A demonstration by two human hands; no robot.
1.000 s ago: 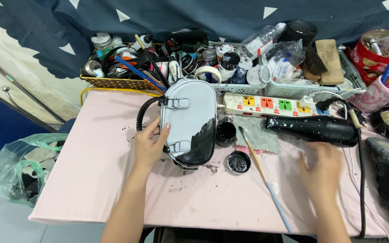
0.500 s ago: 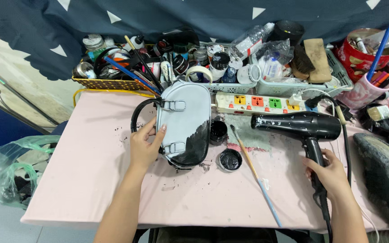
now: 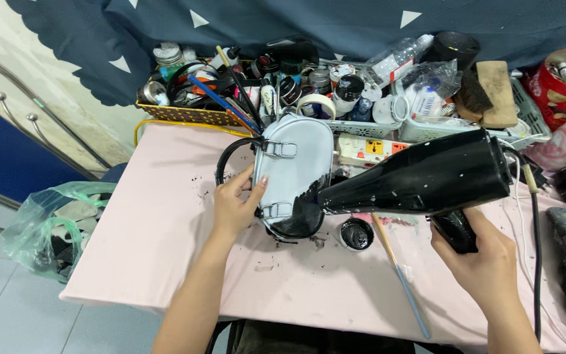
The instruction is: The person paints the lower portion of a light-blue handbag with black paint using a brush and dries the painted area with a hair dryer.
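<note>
A small light-blue handbag (image 3: 296, 164) lies on the pink table (image 3: 165, 216), its near end painted black. My left hand (image 3: 237, 206) rests on the bag's left side, fingers on its edge by a strap buckle. My right hand (image 3: 483, 259) grips the handle of a black hair dryer (image 3: 420, 180). The dryer's nozzle points left at the bag's black end, almost touching it. A black strap (image 3: 230, 157) loops out from the bag's left side.
A round lid with black paint (image 3: 356, 234) and a long paintbrush (image 3: 397, 272) lie right of the bag. A white power strip (image 3: 368, 149) sits behind it. Baskets of jars, brushes and bottles (image 3: 230, 85) crowd the back edge. A green plastic bag (image 3: 54, 226) hangs at the left.
My right hand has picked the hair dryer up off the table, then swung it left, so its nozzle now points at the bag's black end. My left hand stays on the bag.
</note>
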